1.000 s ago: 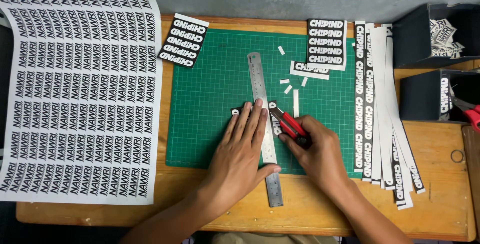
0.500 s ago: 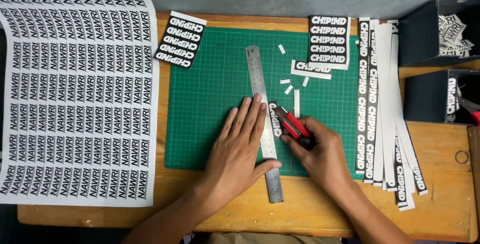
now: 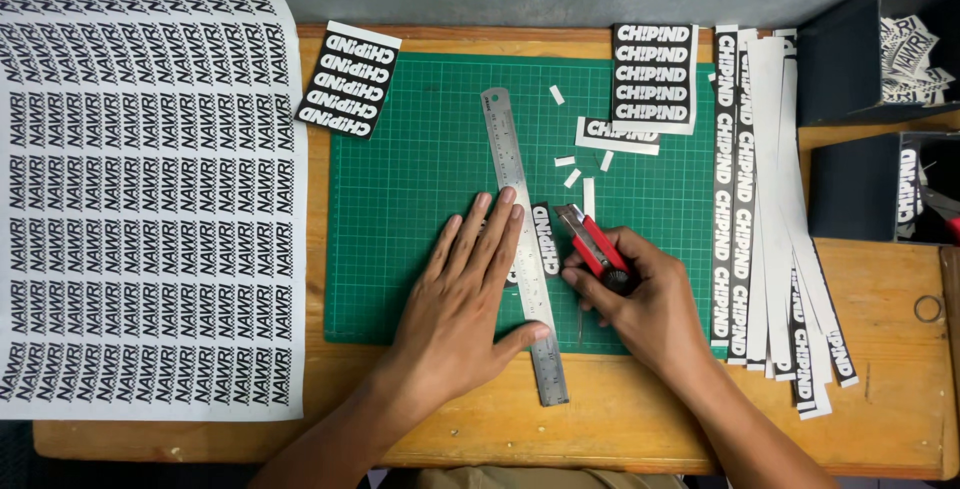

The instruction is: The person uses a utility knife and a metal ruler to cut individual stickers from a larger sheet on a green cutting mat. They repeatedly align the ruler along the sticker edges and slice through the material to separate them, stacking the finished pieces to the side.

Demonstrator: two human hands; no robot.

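My left hand (image 3: 462,301) lies flat with fingers spread on a steel ruler (image 3: 505,154), pressing it onto the green cutting mat (image 3: 410,189). A black sticker strip with white lettering (image 3: 542,239) sits along the ruler's right edge, partly under my fingers. My right hand (image 3: 645,299) grips a red utility knife (image 3: 592,241), its blade end at the strip's upper end beside the ruler.
A large printed sticker sheet (image 3: 140,189) covers the left side. Two small stacks of black stickers (image 3: 352,79) (image 3: 655,77) lie at the mat's top. Long cut strips (image 3: 765,199) lie on the right. Two dark bins (image 3: 870,54) stand far right. Small white offcuts (image 3: 585,164) dot the mat.
My right hand has brought the knife slightly up and left, nearer the ruler. My left hand stays on the ruler.
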